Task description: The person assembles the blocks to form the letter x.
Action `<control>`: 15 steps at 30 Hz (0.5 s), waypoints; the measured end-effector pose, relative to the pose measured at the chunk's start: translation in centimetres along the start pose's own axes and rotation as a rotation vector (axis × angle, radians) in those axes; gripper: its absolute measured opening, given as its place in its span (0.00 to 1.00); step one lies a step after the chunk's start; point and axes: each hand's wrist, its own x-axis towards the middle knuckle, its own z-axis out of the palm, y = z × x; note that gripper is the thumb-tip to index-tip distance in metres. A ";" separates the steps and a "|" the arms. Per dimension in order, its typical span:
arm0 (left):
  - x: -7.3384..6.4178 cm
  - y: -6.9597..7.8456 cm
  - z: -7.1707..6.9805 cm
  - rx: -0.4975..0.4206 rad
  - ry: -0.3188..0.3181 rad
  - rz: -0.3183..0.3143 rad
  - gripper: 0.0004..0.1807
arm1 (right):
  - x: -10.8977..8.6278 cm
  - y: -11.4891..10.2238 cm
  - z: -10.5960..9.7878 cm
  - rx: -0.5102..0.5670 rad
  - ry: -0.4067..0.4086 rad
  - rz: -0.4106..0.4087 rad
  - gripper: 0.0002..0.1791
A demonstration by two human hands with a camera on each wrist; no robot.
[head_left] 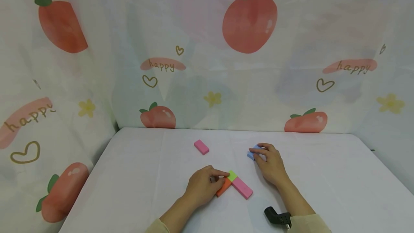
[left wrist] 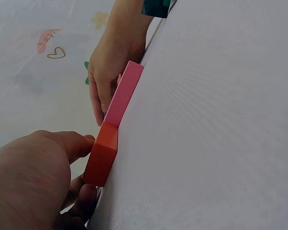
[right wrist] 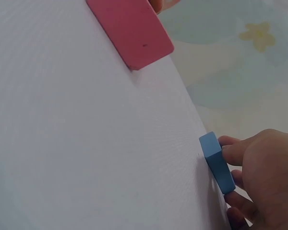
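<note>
My left hand (head_left: 203, 184) holds an orange block (head_left: 223, 187) on the white table, thumb and fingers at its sides. The index fingertip reaches a small lime-green block (head_left: 232, 176), set at the corner where the orange block and a longer pink block (head_left: 242, 188) meet. Together the orange and pink blocks form an angled shape. Farther back on the right, my right hand (head_left: 271, 163) pinches a blue block (head_left: 251, 154) between thumb and fingers; its fingers partly cover it. In the right wrist view the blue block (right wrist: 216, 162) is close over the tabletop.
Another pink block (head_left: 201, 147) lies by itself toward the back of the table (head_left: 145, 175). A black strap-like device (head_left: 278, 216) shows at the right sleeve. Patterned cloth walls (head_left: 200, 82) with fruit pictures rise behind the table and at its sides.
</note>
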 end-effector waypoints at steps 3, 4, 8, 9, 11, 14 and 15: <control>0.0 0.0 0.0 0.004 0.001 0.003 0.12 | 0.0 -0.1 0.0 0.001 0.009 -0.009 0.15; 0.0 0.0 0.0 0.004 0.002 0.005 0.12 | 0.0 -0.1 0.0 0.001 0.012 -0.011 0.15; 0.0 0.0 0.0 0.010 0.006 0.005 0.12 | -0.1 -0.4 0.1 -0.002 0.027 -0.028 0.14; 0.0 0.0 -0.1 0.006 0.006 0.005 0.12 | -0.1 -0.4 0.0 -0.005 0.027 -0.029 0.14; 0.0 0.0 -0.1 0.005 0.005 0.003 0.11 | -0.1 -0.5 0.0 -0.011 0.026 -0.027 0.14; 0.0 0.0 0.0 -0.001 0.000 0.001 0.11 | -0.2 -0.6 -0.2 -0.018 0.020 -0.020 0.14; 0.0 0.0 0.0 -0.002 -0.001 0.002 0.11 | -0.2 -0.6 -0.3 -0.021 0.017 -0.019 0.14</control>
